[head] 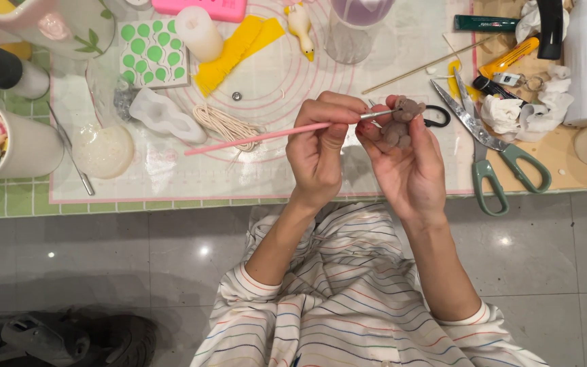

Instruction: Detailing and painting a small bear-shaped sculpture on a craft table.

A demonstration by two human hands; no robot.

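While the small grey-brown figure (399,124) is pinched between the thumb and fingertips of the right hand (405,163), a thin pink-handled tool (259,137) is held in the closed fingers of the left hand (317,153), its metal tip laid against the upper part of the figure. Both hands are raised just above the near edge of the pink-ringed work mat (171,173), roughly at its middle. To the right, green-handled scissors (494,146) are seen lying open on the table, with crumpled white tissue (518,112) just beyond them and a wooden skewer (429,66) angled farther off. To the left, a coil of pale cord (225,126), a translucent mould (164,114) and a white cup of small coloured pieces (8,146) are noted; a yellow felt scrap (236,44) and a little duck figure (301,27) lie at the far side. Risk is judged as follows: the figure is held only by fingertips, so it could be levered out of the pinch and dropped to the tiled floor (103,272) if the tip were pressed too hard; a slip of the metal tip could gouge the soft-looking surface or prick a right fingertip
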